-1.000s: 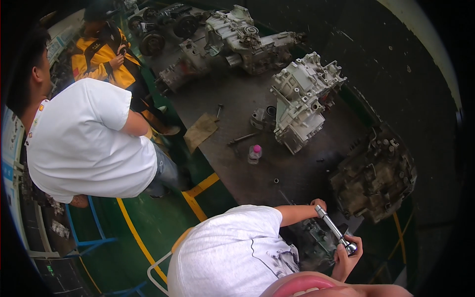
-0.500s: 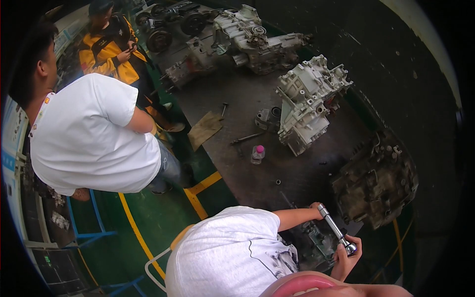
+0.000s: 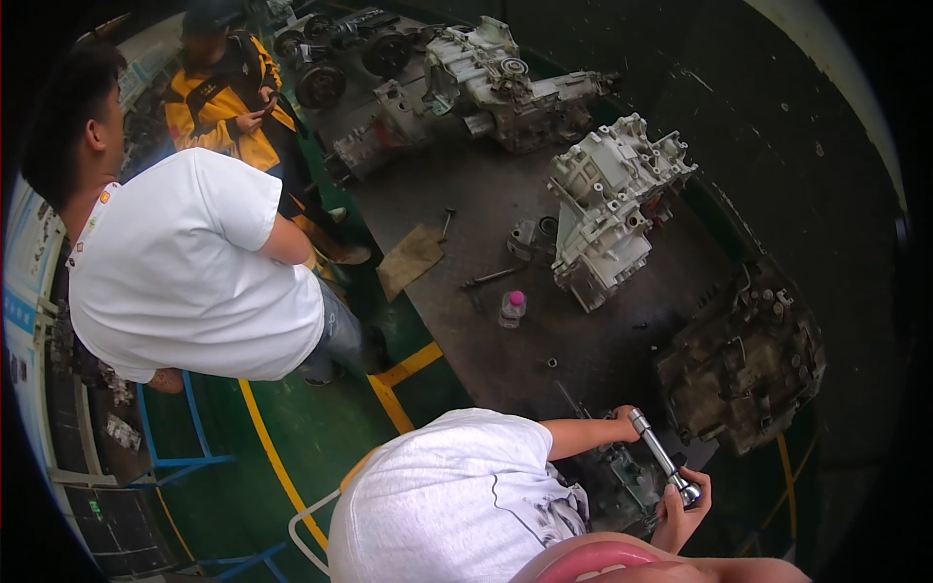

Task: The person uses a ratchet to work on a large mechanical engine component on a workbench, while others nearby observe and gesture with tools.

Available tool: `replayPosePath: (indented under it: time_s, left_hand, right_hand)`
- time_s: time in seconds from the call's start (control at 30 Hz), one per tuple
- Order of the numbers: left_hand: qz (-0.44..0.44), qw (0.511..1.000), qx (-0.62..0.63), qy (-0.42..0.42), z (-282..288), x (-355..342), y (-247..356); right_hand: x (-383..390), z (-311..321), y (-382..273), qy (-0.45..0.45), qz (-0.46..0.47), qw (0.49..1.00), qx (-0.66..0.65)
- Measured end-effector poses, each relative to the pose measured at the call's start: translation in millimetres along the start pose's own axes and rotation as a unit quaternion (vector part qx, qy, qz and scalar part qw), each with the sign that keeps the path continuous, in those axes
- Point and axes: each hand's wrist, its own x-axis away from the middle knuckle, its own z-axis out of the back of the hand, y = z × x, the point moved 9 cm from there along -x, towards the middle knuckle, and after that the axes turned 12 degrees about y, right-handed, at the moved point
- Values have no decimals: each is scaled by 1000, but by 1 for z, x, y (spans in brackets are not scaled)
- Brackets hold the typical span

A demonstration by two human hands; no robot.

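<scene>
A chrome socket wrench [image 3: 657, 452] slants across in front of my body, its thick cylindrical end at the top and a round head at the lower end. At the upper end my left hand [image 3: 623, 425] is closed on it, fingers partly hidden. My right hand [image 3: 686, 515] grips the lower end, thumb and fingers around the round head. Beneath the wrench lies a greasy metal part [image 3: 634, 478], partly hidden by my arms and shirt. A dark transmission housing [image 3: 743, 364] with an open cavity sits just to the right of my hands.
On the dark metal table [image 3: 476, 360] stand a pale gearbox casing [image 3: 612, 199] and another gearbox [image 3: 510, 87]. A pink-capped bottle [image 3: 512, 309], a brown cloth [image 3: 409, 260] and a hammer [image 3: 448, 222] lie nearer left. A person in white [image 3: 194, 262] and one in a yellow-black jacket [image 3: 228, 102] stand left.
The view has shifted slightly, so table and people sit a little lower and to the right. Both my hands keep their hold on the wrench, nearly unmoved.
</scene>
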Motion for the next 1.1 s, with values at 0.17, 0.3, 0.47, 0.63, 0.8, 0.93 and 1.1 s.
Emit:
replayPosePath:
  time_s: [0.17,0.3,0.47,0.63,0.8,0.93,1.1]
  left_hand:
    - [-180,983,41,8,-16,4,19]
    - [-127,991,-42,4,-28,-6,18]
    - [-159,979,-111,-65,-41,-3,23]
    - [-259,959,-34,108,-26,-1,28]
    - [-388,908,31,158,-42,-3,39]
    - [-347,931,-6,115,-58,-13,36]
    - [-291,944,-3,156,-35,-9,24]
  right_hand:
    - [1,-3,1,-11,-8,1000,-4]
    - [1,-2,-2,0,2,1000,-3]
    - [0,-1,-3,-3,9,1000,4]
    - [1,1,-2,6,3,1000,0]
    - [2,2,-4,4,5,1000,-2]
    - [1,3,-2,2,4,1000,0]
    - [0,4,3,2,-11,1000,-11]
